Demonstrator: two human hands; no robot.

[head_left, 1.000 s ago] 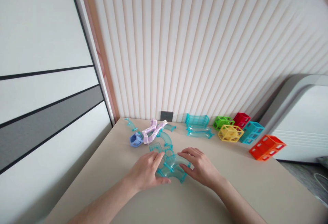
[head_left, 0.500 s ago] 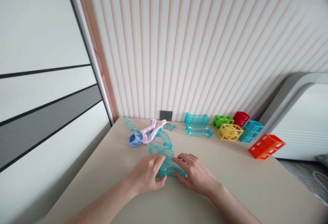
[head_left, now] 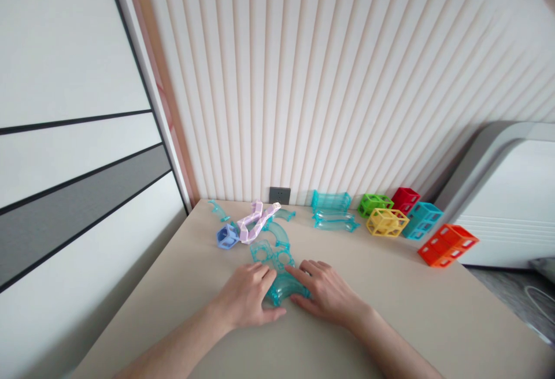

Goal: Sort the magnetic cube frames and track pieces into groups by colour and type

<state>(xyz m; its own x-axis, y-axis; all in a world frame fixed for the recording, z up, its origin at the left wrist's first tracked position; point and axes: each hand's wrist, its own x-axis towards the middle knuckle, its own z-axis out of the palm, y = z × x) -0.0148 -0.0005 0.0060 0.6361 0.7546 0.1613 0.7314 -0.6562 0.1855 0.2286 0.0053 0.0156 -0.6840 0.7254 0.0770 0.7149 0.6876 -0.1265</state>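
Observation:
On the table in front of me lies a curved piece of clear teal toy track [head_left: 284,286], between my two hands. My left hand [head_left: 247,295] rests at its left end, with fingers over the far side and the thumb stretched out apart from it. My right hand [head_left: 327,292] has the right end between thumb and index finger. Just beyond the curved piece are two flat teal pieces with round holes, a left one [head_left: 261,250] and a right one [head_left: 283,260]. Another curved teal track piece [head_left: 277,233] lies farther back.
A lilac zigzag piece [head_left: 256,223] and a blue cube frame [head_left: 227,236] lie back left. Clear teal tubes [head_left: 333,221] are stacked near the wall. Green [head_left: 373,204], yellow [head_left: 387,223], dark red [head_left: 405,199], turquoise [head_left: 421,220] and orange-red [head_left: 447,246] frame blocks stand at right.
The curved track piece has turned and shifted slightly left, showing more of itself. My left thumb has moved away from it. The right hand has shifted a little left.

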